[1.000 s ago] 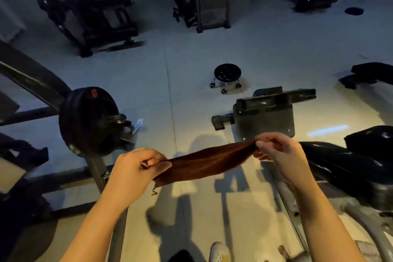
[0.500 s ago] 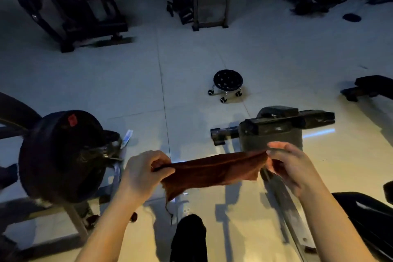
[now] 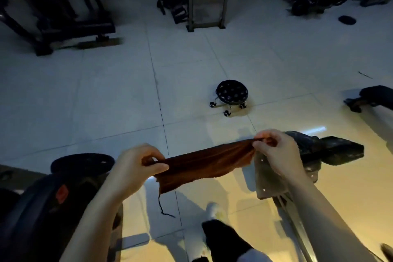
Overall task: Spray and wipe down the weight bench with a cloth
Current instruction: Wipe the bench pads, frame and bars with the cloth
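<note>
From the head view, the left hand [image 3: 136,164] and the right hand [image 3: 274,151] each pinch one end of a brown cloth [image 3: 204,166], thumb against curled fingers, so that it hangs stretched in the air between them above the pale tiled floor [image 3: 106,102]. Held this way it seems to be pulled flat or refolded into a wiping pad before use; no spray bottle is in sight, so the wiping looks not yet begun. The cloth looks soft and napped, like microfibre, sagging in loose folds along its lower edge, with a dark loose thread [image 3: 162,206] dangling from the corner near the left grip. Just under the right hand lies a grey metal frame [image 3: 268,181] with bolt heads and a dark padded bar [image 3: 331,151], probably part of the weight bench, though its seat pad is not clearly shown. A round black weight plate [image 3: 83,164] sits at lower left, and a small wheeled stool [image 3: 231,93] stands well apart on the glossy tiles.
</note>
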A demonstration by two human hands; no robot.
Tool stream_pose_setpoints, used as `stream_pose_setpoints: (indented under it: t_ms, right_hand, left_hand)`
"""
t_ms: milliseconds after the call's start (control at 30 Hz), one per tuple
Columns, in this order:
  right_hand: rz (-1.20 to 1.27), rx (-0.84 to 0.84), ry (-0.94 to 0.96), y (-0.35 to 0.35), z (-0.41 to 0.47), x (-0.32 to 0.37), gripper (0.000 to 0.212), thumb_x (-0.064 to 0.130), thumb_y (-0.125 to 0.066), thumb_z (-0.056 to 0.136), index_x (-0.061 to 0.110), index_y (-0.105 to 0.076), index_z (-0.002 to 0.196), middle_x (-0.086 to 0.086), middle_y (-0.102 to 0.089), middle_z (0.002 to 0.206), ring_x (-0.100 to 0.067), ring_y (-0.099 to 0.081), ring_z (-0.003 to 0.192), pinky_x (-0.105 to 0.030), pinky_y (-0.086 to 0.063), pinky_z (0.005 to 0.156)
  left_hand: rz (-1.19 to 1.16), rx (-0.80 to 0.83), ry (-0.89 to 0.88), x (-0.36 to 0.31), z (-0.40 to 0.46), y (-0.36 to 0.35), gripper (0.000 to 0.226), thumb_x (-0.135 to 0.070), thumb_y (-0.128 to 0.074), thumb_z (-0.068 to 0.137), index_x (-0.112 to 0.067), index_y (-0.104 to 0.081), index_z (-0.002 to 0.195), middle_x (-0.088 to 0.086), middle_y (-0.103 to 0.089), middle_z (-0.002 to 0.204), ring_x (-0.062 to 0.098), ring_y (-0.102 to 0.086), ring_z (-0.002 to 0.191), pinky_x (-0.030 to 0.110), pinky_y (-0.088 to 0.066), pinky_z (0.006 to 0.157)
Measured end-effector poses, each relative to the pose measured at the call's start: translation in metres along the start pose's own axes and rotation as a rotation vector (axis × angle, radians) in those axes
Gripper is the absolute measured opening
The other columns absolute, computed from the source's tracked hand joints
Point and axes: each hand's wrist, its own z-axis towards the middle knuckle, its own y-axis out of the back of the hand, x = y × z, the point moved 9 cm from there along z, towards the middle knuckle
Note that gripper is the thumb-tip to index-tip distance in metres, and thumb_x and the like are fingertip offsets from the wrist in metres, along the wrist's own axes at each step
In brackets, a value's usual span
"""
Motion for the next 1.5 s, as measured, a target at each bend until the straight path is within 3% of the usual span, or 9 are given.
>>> stream_pose_setpoints:
  t_ms: [167,267,400,500,700,967,1200,1367,1500]
  right_hand:
    - [-0.089,-0.011,0.212,-0.022,0.091,0.046,0.029,0.008,-0.062,0.091,0.036,-0.055,0.087,0.018,-0.051,0.101,0.001,-0.055,0.097,-0.024,-0.045,0.089]
    - [0.011,0.035,0.255,-0.037,0.149,0.059,0.026,0.004,-0.056,0.094,0.029,-0.054,0.090,0.008,-0.062,0.094,-0.002,-0.062,0.090,-0.029,-0.052,0.082]
    - [0.101,0.006,0.196,-0.059,0.236,0.068,0.020,0.008,-0.055,0.095,0.027,-0.061,0.092,0.005,-0.069,0.083,-0.018,-0.067,0.086,-0.033,-0.055,0.074]
    - [0.100,-0.028,0.192,-0.079,0.300,0.093,0.014,0.015,-0.058,0.096,0.024,-0.066,0.089,0.002,-0.069,0.077,-0.023,-0.065,0.076,-0.043,-0.052,0.068]
    - [0.009,-0.148,0.272,-0.081,0.410,0.160,0.027,0.024,-0.058,0.096,0.021,-0.060,0.069,0.010,-0.058,0.057,-0.014,-0.052,0.056,-0.034,-0.040,0.058]
    - [0.091,-0.390,0.036,-0.041,0.546,0.136,0.034,0.033,-0.055,0.097,0.015,-0.062,0.070,0.011,-0.054,0.054,-0.004,-0.049,0.050,-0.022,-0.039,0.051]
    - [0.027,-0.677,-0.186,0.002,0.610,0.121,0.053,0.041,-0.050,0.098,-0.006,-0.057,0.076,-0.024,-0.051,0.072,-0.020,-0.048,0.064,-0.032,-0.035,0.063]
    - [0.197,-0.724,-0.334,0.023,0.599,0.097,0.024,0.024,-0.069,0.089,0.008,-0.059,0.074,-0.003,-0.059,0.065,-0.019,-0.060,0.062,-0.029,-0.047,0.058]
    - [0.163,-0.764,-0.431,0.037,0.577,0.071,0.015,0.005,-0.074,0.080,0.013,-0.061,0.079,0.003,-0.064,0.064,-0.002,-0.061,0.053,-0.024,-0.047,0.055]
  left_hand:
    - [0.017,0.011,-0.023,-0.001,0.097,0.040,0.034,-0.012,-0.089,0.062,-0.030,-0.064,0.074,-0.003,-0.057,0.081,0.013,-0.055,0.061,0.026,-0.045,0.060]
    - [0.063,-0.064,-0.055,0.000,0.167,0.066,0.031,-0.017,-0.086,0.068,-0.034,-0.061,0.066,-0.005,-0.063,0.072,0.008,-0.057,0.061,0.014,-0.039,0.057]
    - [0.045,-0.081,-0.048,0.007,0.255,0.106,0.019,-0.023,-0.078,0.079,-0.032,-0.068,0.066,-0.012,-0.067,0.064,0.007,-0.060,0.063,0.029,-0.046,0.064]
    - [0.060,-0.101,-0.093,0.003,0.310,0.143,0.025,-0.021,-0.070,0.086,-0.033,-0.064,0.065,-0.020,-0.065,0.064,0.000,-0.058,0.062,0.018,-0.042,0.061]
    - [0.008,-0.248,-0.171,-0.018,0.440,0.197,0.023,-0.020,-0.059,0.095,-0.028,-0.063,0.074,-0.004,-0.065,0.069,0.009,-0.060,0.066,0.020,-0.042,0.063]
    - [-0.336,0.057,-0.225,-0.078,0.669,0.169,0.021,-0.016,-0.054,0.098,-0.010,-0.065,0.080,0.008,-0.060,0.072,0.001,-0.056,0.051,0.013,-0.042,0.046]
    - [-0.327,0.482,-0.336,-0.157,0.827,0.102,0.019,0.007,-0.073,0.074,-0.005,-0.058,0.074,0.009,-0.050,0.071,0.009,-0.053,0.056,0.014,-0.048,0.055]
    - [-0.263,0.567,-0.437,-0.224,0.899,0.036,0.033,-0.013,-0.069,0.088,-0.028,-0.062,0.059,-0.012,-0.059,0.058,0.004,-0.060,0.050,0.019,-0.046,0.041]
    - [-0.134,0.577,-0.619,-0.284,0.912,-0.015,0.022,-0.020,-0.065,0.091,-0.018,-0.063,0.070,0.011,-0.065,0.077,0.022,-0.067,0.066,0.026,-0.053,0.043]
